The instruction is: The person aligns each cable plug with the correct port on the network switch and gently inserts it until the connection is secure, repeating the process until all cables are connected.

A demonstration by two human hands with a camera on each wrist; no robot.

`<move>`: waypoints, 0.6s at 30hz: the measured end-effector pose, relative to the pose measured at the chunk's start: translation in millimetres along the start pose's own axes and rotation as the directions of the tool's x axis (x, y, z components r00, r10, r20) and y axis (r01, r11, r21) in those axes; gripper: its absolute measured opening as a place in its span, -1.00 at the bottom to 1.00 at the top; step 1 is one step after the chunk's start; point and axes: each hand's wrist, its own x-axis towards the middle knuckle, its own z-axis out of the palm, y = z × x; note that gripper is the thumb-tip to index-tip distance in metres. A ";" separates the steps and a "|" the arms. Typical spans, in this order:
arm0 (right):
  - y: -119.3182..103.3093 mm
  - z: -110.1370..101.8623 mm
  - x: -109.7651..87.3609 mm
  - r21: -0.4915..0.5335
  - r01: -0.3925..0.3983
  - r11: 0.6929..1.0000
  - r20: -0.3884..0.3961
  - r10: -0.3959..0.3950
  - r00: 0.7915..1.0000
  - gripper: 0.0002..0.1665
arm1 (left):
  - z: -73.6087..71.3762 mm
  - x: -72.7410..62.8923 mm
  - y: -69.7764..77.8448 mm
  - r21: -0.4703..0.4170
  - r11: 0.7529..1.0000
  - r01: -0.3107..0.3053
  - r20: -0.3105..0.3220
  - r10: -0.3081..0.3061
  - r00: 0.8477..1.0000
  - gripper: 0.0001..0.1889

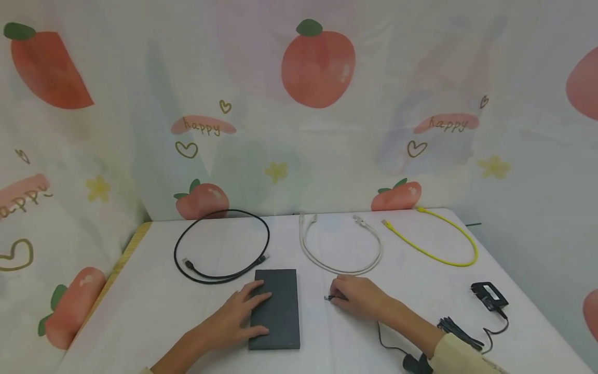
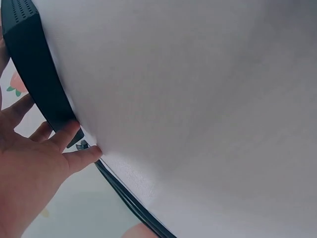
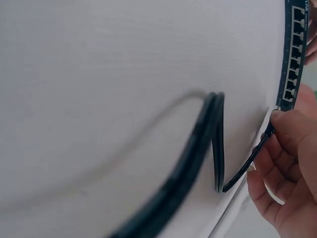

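Note:
A flat dark network switch (image 1: 282,311) lies on the white table in the head view. My left hand (image 1: 233,318) rests on its left side with spread fingers; in the left wrist view the fingertips (image 2: 74,126) reach along the dark casing. To the right of the switch, my right hand (image 1: 358,297) pinches the small black power plug (image 1: 328,297), its tip towards the switch. The right wrist view shows the plug's cord (image 3: 250,161) running from the fingers, close to the row of ports (image 3: 295,54) on the switch.
A black power adapter (image 1: 489,296) and its bundled cord (image 1: 460,333) lie at the right. Behind the hands are a coiled black cable (image 1: 175,249), a white network cable (image 1: 306,249) and a yellow one (image 1: 460,264). A patterned curtain (image 1: 327,156) hangs along the far edge.

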 end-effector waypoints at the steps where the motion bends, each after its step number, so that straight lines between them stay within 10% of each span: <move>1: -0.5 0.1 1.8 -0.005 0.003 1.000 -0.010 -0.003 1.000 -0.89 | 0.0 0.1 -0.5 -0.005 1.000 0.003 0.002 -0.003 1.000 -0.24; 18: -5.3 3.0 42.3 0.048 -0.016 0.999 -0.064 0.019 0.998 -0.90 | -2.0 1.0 -3.0 -0.039 0.999 0.014 0.056 -0.012 0.998 -0.20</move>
